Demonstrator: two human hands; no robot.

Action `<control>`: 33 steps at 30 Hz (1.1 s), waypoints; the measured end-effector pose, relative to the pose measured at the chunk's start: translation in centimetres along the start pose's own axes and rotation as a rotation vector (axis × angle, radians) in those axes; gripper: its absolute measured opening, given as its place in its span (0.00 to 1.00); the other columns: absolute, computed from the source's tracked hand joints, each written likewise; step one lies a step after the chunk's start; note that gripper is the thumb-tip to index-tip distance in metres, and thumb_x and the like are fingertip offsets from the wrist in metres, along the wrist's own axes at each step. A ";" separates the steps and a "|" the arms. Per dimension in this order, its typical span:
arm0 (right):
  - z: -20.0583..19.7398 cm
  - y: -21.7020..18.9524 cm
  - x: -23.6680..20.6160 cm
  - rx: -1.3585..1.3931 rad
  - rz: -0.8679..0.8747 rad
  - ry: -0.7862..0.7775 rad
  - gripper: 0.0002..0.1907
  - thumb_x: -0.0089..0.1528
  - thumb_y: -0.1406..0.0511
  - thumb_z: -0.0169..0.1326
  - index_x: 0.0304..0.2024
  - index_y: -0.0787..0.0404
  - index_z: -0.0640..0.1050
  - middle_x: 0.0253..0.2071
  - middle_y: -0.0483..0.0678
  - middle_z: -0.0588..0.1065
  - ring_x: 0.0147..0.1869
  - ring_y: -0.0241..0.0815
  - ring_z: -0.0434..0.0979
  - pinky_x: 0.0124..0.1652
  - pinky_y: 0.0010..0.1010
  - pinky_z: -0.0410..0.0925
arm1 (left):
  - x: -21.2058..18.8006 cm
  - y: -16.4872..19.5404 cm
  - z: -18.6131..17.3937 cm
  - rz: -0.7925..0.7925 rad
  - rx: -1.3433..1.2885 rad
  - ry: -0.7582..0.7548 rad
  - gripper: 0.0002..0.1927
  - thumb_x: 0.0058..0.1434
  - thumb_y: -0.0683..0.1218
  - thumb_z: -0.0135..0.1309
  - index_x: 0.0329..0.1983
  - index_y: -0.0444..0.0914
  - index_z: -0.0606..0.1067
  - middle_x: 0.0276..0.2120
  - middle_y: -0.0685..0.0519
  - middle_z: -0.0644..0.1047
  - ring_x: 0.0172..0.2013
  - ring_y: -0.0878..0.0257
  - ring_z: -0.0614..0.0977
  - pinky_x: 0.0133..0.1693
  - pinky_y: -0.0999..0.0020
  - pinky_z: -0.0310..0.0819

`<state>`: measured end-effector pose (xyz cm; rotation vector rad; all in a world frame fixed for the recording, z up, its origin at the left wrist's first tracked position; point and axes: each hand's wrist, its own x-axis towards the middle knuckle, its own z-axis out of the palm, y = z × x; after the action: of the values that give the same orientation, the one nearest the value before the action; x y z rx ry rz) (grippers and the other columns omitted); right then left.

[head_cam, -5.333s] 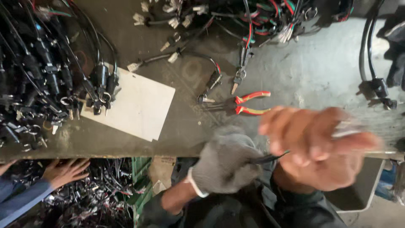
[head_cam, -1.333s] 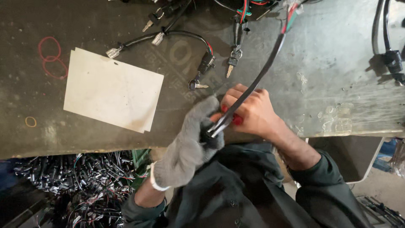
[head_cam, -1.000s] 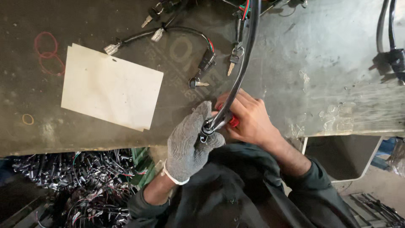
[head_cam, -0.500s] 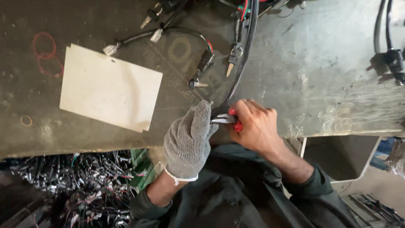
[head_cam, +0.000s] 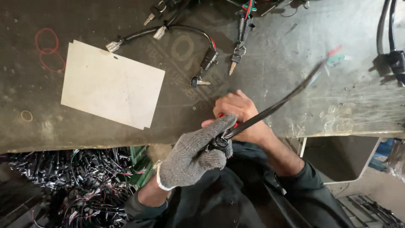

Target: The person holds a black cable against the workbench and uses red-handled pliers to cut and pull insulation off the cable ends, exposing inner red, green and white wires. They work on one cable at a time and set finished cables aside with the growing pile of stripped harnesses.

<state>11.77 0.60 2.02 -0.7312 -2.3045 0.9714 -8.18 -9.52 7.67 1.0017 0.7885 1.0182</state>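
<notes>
both hands meet at the near table (head_cam: 270,50) edge. the gloved left hand (head_cam: 194,156) is clenched round the near end of a black cable (head_cam: 274,110), whose long axis runs up and right to a blurred coloured tip. the bare right hand (head_cam: 240,118), just behind it, grips something red, partly hidden.

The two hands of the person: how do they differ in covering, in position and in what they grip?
The left hand wears a grey knitted glove; the right hand is bare. The left hand lies nearer the body and closes on the end of the thick black cable; the right hand lies behind it, over the worn dark metal table, on something red that is mostly hidden. Both meet at the table edge.
</notes>
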 end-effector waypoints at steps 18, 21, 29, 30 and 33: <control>-4.1 -2.3 4.8 -0.748 0.096 0.193 0.28 0.62 0.47 0.65 0.53 0.60 0.78 0.43 0.49 0.76 0.46 0.51 0.75 0.44 0.41 0.66 | -2.3 2.5 -8.3 -0.069 1.052 1.151 0.34 0.76 0.62 0.44 0.75 0.35 0.64 0.55 0.43 0.77 0.50 0.52 0.82 0.52 0.52 0.77; -1.6 0.1 8.1 -0.849 0.208 0.139 0.29 0.61 0.41 0.64 0.41 0.59 0.77 0.36 0.48 0.75 0.42 0.49 0.75 0.40 0.40 0.67 | -1.4 1.3 -9.1 -0.048 1.976 1.223 0.41 0.66 0.66 0.53 0.71 0.34 0.64 0.62 0.35 0.72 0.61 0.39 0.72 0.59 0.47 0.67; 0.5 -3.9 7.6 -0.105 0.219 0.200 0.20 0.58 0.64 0.65 0.45 0.63 0.69 0.42 0.52 0.71 0.47 0.53 0.75 0.45 0.41 0.70 | 3.9 -3.0 -3.8 0.277 0.724 0.503 0.29 0.73 0.53 0.47 0.71 0.31 0.63 0.63 0.38 0.72 0.60 0.46 0.75 0.59 0.56 0.70; 0.2 -5.8 6.4 -0.062 0.116 0.153 0.23 0.55 0.67 0.66 0.47 0.62 0.69 0.46 0.54 0.71 0.52 0.54 0.76 0.49 0.40 0.71 | 3.4 -3.2 -3.5 0.333 0.592 0.425 0.28 0.73 0.51 0.45 0.70 0.30 0.63 0.62 0.38 0.72 0.60 0.48 0.76 0.58 0.59 0.70; -1.6 -9.0 3.1 -0.188 -0.049 0.007 0.34 0.50 0.64 0.64 0.57 0.67 0.68 0.54 0.62 0.69 0.60 0.59 0.68 0.59 0.45 0.64 | 0.0 -3.6 -2.0 0.212 0.150 0.596 0.19 0.75 0.48 0.46 0.61 0.30 0.70 0.48 0.46 0.78 0.46 0.57 0.77 0.48 0.62 0.71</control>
<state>8.11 -1.97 10.55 -0.7476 -2.4188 0.7367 -8.82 -9.67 3.58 0.9269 1.2792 1.4902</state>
